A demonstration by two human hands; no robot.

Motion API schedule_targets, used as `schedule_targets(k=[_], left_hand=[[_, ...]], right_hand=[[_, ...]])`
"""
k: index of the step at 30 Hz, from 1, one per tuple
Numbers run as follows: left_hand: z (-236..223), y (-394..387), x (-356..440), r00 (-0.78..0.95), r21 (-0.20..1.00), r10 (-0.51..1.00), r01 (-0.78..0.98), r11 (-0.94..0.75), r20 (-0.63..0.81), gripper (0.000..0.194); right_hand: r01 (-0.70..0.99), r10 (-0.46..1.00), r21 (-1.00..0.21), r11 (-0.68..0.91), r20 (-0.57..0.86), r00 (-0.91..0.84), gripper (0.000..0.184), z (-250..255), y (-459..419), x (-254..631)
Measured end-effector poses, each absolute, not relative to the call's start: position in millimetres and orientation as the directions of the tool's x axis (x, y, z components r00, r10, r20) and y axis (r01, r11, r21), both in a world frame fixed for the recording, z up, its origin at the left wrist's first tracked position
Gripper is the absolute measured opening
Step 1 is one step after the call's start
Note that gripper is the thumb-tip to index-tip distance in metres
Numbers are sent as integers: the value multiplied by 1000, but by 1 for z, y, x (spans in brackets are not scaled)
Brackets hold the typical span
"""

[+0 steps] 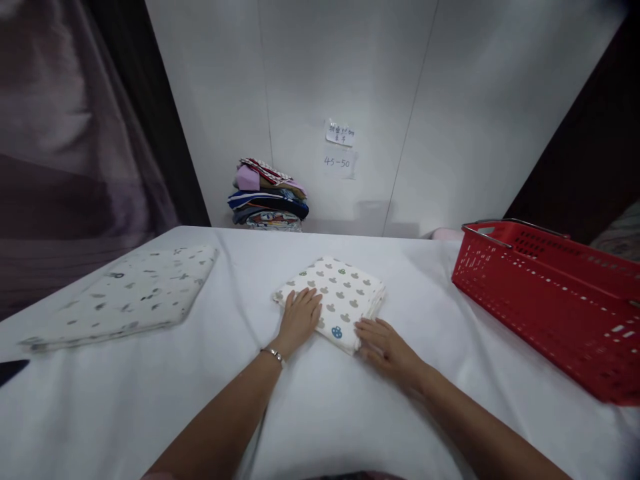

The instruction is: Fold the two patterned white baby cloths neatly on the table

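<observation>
A folded white cloth (345, 293) printed with grey, green and blue mushroom shapes lies on the white-covered table (240, 400), one corner turned toward me. My left hand (301, 313) rests flat on its left edge, fingers stretched over the print; a bracelet circles that wrist. At the cloth's near right corner is my right hand (387, 343), its fingers extended and touching the edge, thumb low by the table. Neither hand grips anything that I can see. The cloth's layers show along its right side.
Another folded patterned cloth (145, 287) lies at the table's left. A red perforated basket (545, 300) with metal handles stands at the right. Behind the far edge is a stack of folded fabrics (270, 197). Handwritten paper signs (340, 150) are on the wall.
</observation>
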State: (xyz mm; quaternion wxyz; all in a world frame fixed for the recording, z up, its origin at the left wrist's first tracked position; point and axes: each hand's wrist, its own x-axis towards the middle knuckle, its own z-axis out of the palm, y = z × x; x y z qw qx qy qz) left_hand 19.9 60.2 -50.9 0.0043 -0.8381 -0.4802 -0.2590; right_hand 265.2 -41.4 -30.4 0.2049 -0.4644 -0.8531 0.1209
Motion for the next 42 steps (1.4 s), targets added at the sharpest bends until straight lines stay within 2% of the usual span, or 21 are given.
schedule_targets(k=[2, 5, 7, 11, 14, 18, 23, 30, 37, 42], left_hand=[[-51, 61, 20, 398, 243, 805, 810, -534, 440, 36], [-48, 57, 22, 402, 255, 794, 796, -549, 456, 35], [-44, 49, 26, 453, 259, 759, 751, -607, 467, 34], [-34, 29, 39, 657, 250, 610, 563, -788, 443, 37], [-34, 20, 46, 775, 256, 512, 444, -859, 371, 46], [-38, 20, 46, 800, 269, 496, 423, -865, 337, 52], [-42, 23, 44, 799, 309, 500, 409, -859, 332, 53], [-46, 24, 44, 797, 323, 497, 397, -859, 342, 57], [-35, 32, 31, 818, 390, 474, 340, -856, 325, 51], [-21, 33, 29, 761, 480, 558, 374, -793, 331, 35]], right_hand=[[721, 907, -554, 416, 311, -284, 38, -37, -33, 278], [580, 970, -802, 142, 230, 80, 35, -45, -13, 298], [506, 965, -862, 23, 152, 216, 38, -49, 3, 310], [462, 948, -883, -80, 76, 308, 49, -51, 34, 322], [448, 943, -884, -130, 29, 331, 54, -50, 56, 322], [489, 945, -859, -154, 15, 326, 54, -48, 83, 319], [570, 961, -807, -153, 11, 275, 33, -47, 98, 321], [628, 970, -766, -136, 24, 240, 22, -41, 104, 324], [565, 969, -806, -174, -38, 244, 24, -49, 78, 334], [527, 963, -820, -224, -103, 249, 23, -53, 37, 332]])
